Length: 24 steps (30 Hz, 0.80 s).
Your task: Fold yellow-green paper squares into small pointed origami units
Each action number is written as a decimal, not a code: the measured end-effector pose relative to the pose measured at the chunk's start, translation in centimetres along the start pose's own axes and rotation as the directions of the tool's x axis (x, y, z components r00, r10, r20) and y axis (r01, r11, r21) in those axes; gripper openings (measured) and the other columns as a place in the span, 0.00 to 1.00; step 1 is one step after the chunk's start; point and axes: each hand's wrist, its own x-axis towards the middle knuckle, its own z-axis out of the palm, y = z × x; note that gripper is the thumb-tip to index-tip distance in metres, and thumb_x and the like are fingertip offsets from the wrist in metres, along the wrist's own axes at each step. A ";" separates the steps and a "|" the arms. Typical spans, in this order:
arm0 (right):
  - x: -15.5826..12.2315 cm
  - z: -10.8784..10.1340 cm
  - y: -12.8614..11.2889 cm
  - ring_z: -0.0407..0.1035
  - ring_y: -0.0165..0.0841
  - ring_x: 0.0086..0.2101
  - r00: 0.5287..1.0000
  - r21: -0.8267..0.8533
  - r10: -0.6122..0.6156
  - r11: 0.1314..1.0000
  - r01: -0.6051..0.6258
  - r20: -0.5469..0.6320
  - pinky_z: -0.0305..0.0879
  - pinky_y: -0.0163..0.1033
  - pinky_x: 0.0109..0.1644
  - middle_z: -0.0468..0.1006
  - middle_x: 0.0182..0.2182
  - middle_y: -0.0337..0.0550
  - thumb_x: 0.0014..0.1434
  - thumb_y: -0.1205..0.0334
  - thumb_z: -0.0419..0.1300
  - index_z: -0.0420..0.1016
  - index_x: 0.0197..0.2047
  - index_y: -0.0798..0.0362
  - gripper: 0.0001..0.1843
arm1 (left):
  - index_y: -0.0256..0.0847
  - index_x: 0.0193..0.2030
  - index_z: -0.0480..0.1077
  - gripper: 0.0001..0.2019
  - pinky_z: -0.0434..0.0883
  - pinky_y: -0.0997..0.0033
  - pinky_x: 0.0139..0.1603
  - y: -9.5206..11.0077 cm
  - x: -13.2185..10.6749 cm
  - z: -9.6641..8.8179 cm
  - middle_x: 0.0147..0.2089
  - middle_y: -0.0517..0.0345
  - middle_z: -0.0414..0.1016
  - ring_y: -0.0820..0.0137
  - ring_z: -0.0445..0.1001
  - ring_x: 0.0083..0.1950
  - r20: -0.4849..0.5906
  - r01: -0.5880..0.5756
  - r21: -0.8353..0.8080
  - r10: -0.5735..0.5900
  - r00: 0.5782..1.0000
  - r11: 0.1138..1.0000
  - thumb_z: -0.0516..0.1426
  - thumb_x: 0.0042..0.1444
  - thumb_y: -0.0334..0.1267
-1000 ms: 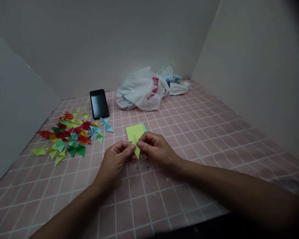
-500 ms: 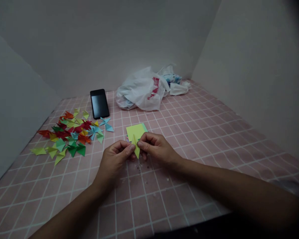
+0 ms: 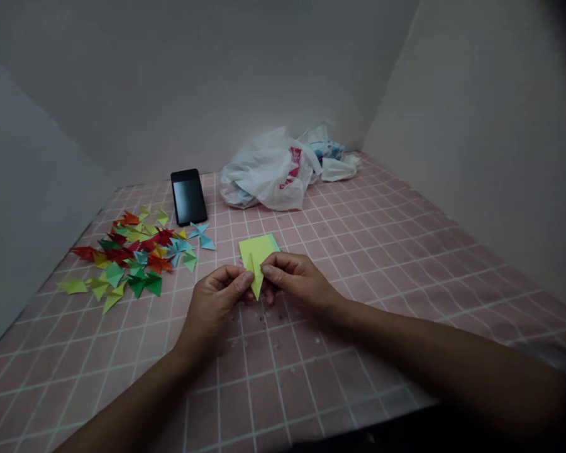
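Note:
Between my two hands is a small yellow folded paper (image 3: 257, 280), narrow and pointed at its lower end. My left hand (image 3: 219, 292) pinches its left edge between thumb and fingers. On the other edge, my right hand (image 3: 295, 280) is closed in a similar pinch. Right behind the folded piece lies a stack of square paper sheets (image 3: 255, 246), yellow on top with a green edge showing at the right. The lower part of the stack is hidden by my hands and the folded paper.
Many-coloured folded paper pieces (image 3: 136, 286) are spread in a pile at the left. Behind them a black phone (image 3: 189, 198) lies on the pink checked tablecloth (image 3: 382, 251). A white plastic bag (image 3: 268, 170) and crumpled wrappers (image 3: 339, 168) are by the back wall.
The yellow folded paper has turned slightly, showing a broader flat face toward its lower tip. Both hands have stayed almost in place, shifting very slightly.

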 end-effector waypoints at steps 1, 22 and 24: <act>0.0 0.0 0.0 0.66 0.26 0.21 1.000 -0.015 0.001 1.000 -0.001 0.000 0.61 0.34 0.30 0.73 0.19 0.35 0.62 0.55 0.59 0.70 0.29 0.53 0.13 | 0.39 0.28 0.75 0.09 0.65 0.78 0.31 0.0 0.0 0.0 0.23 0.63 0.74 0.76 0.70 0.26 -0.007 -0.010 0.014 0.010 1.000 1.000 0.67 0.49 0.41; -0.3 0.1 -0.7 0.58 0.27 0.24 0.924 -0.661 -0.383 0.694 0.286 -0.003 0.53 0.36 0.31 0.65 0.22 0.36 0.62 0.64 0.56 0.59 0.24 0.51 0.15 | 0.39 0.28 0.75 0.09 0.66 0.76 0.32 0.4 -0.3 0.2 0.24 0.62 0.74 0.75 0.69 0.27 0.015 -0.044 0.109 0.043 0.999 0.993 0.65 0.51 0.41; -0.3 0.1 -0.7 0.58 0.27 0.24 0.908 -0.684 -0.418 0.654 0.322 0.028 0.53 0.37 0.31 0.65 0.23 0.36 0.62 0.64 0.55 0.58 0.24 0.51 0.15 | 0.38 0.28 0.75 0.09 0.66 0.76 0.32 0.4 -0.3 0.3 0.24 0.62 0.74 0.75 0.69 0.27 0.019 -0.039 0.107 0.038 0.999 0.993 0.66 0.50 0.41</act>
